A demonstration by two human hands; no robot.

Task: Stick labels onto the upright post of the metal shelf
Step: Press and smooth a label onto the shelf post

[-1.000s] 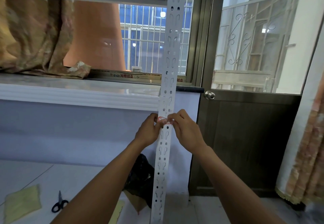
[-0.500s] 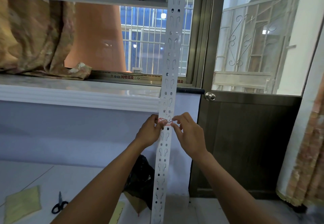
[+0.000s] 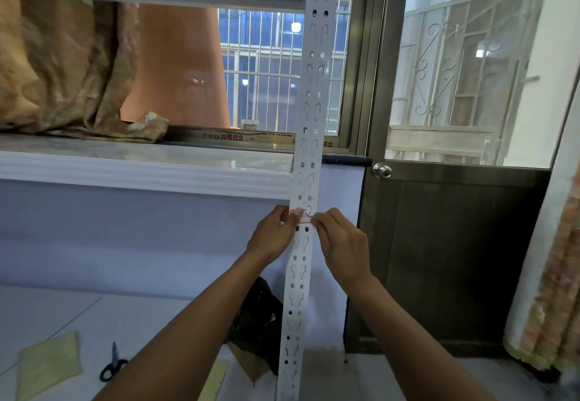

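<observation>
Slotted white upright post (image 3: 309, 118) of a metal shelf stands before a window. A black bag (image 3: 257, 316) slumps behind its foot. Left hand (image 3: 273, 237) and right hand (image 3: 342, 243) each pinch one end of a red-printed label (image 3: 302, 217) laid across the post's face at mid-height.

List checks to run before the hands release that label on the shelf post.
1. Label on post: ok. The red-and-white label lies across the front of the upright post.
2. Left end held: ok. The left hand pinches it at the post's left edge.
3. Right end held: ok. The right hand pinches it at the post's right edge.
4. Label level: cannot tell. The hands cover both ends.
5. Pressed flat, no lifted corner: cannot tell. Too small to see.
</observation>
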